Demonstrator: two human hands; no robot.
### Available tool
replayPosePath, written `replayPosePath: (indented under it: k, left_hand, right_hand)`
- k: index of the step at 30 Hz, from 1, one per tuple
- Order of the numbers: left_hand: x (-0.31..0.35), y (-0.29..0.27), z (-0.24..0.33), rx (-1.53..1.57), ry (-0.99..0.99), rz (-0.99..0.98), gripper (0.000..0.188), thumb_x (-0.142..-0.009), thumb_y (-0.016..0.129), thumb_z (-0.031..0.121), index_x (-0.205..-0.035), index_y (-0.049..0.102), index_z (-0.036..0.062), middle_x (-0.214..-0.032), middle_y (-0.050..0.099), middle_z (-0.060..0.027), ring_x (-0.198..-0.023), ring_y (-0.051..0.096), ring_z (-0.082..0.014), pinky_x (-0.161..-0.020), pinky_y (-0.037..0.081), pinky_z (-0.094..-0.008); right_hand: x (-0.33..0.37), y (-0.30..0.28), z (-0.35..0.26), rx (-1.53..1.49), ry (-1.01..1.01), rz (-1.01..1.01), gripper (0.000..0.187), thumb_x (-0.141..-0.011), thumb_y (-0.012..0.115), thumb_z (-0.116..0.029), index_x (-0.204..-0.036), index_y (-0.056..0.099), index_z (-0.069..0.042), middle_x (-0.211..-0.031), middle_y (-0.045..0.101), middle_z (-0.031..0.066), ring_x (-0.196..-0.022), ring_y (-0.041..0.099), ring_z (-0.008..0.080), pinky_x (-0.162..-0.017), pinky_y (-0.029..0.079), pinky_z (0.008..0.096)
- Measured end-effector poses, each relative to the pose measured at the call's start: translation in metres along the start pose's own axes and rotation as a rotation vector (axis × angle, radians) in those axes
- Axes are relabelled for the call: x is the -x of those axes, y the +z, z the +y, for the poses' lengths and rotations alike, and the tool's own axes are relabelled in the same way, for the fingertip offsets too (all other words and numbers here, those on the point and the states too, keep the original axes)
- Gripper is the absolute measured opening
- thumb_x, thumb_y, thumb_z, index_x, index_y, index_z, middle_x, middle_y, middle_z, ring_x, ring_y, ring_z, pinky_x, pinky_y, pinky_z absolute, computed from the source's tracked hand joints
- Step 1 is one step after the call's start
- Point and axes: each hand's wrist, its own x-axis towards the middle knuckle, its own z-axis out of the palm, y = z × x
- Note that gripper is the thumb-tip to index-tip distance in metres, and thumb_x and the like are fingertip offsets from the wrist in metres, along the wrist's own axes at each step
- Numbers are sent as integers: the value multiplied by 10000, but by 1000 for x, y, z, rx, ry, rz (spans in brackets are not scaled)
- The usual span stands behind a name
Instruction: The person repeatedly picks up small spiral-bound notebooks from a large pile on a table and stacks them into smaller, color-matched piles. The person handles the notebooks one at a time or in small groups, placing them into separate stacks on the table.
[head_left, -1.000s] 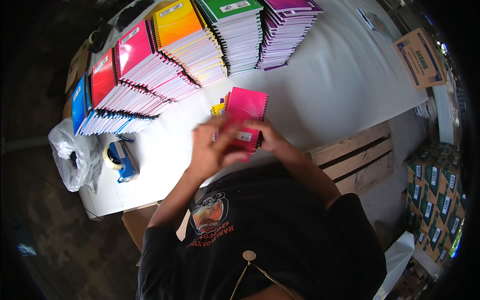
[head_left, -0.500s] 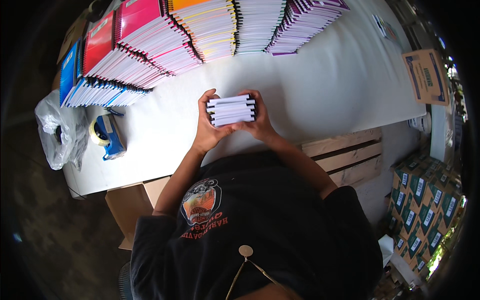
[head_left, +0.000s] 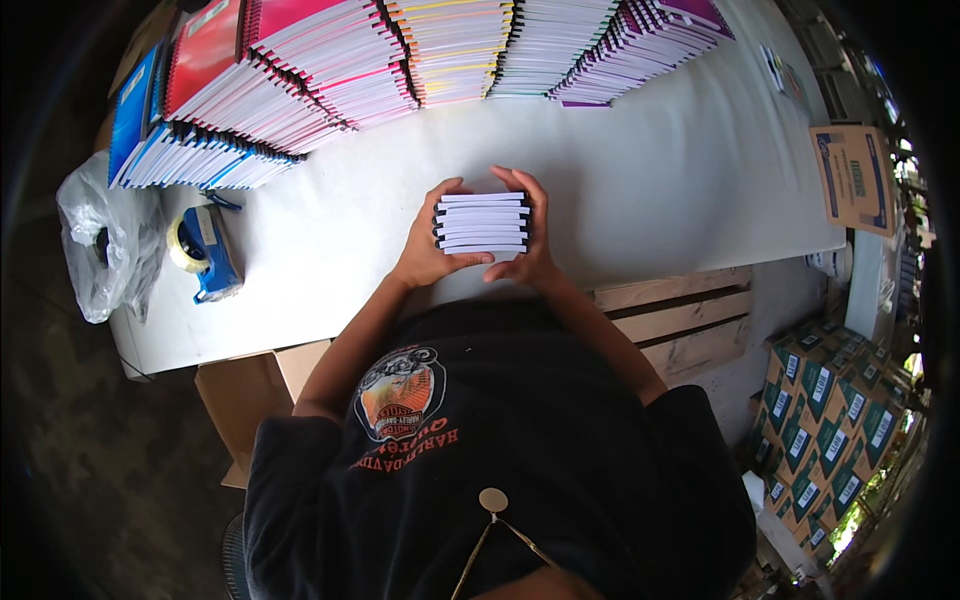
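A small stack of spiral-bound notebooks [head_left: 482,224] stands over the white-covered table near its front edge, white page edges facing up at me. Black coils show along its left and right sides. Against its left side my left hand [head_left: 428,243] is closed, with the thumb along the near edge. My right hand [head_left: 536,238] cups the other side, fingers curved past the far right corner and thumb at the near right. The stack's underside is hidden.
Tall stacks of spiral notebooks [head_left: 455,55] in several colours line the table's [head_left: 660,170] far side. On the left are a blue tape dispenser [head_left: 215,255] and a clear plastic bag [head_left: 105,240]. A brown carton [head_left: 853,180] is at right, patterned boxes [head_left: 825,430] below it, beside a wooden pallet [head_left: 690,315].
The notebooks in my hands now lie more evenly, their staggered edges drawn into line. My right fingers have lifted and spread somewhat. The whole view has shifted slightly.
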Motion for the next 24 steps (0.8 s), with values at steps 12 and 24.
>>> replayPosePath:
  k: [12,24]
  left_hand:
    - [0,-1,-13,23,-49,-6,721,-599,875,153,-1179,460,45,-1096,583,-92,-1009,586,-202,-871,474,-319]
    - [-2,-4,-12,-154,-105,-92,705,-636,846,161,-1221,481,18,-1125,587,-130,-1029,589,-233,-906,469,-337]
  right_hand:
    - [2,-5,-14,78,65,59,940,-600,892,-293,-1314,348,-17,-1234,499,194,-1119,514,245,-955,417,376]
    - [18,-16,24,137,109,-5,890,-515,940,-197,-1227,422,-64,-1094,560,84,-1060,556,190,-905,468,346]
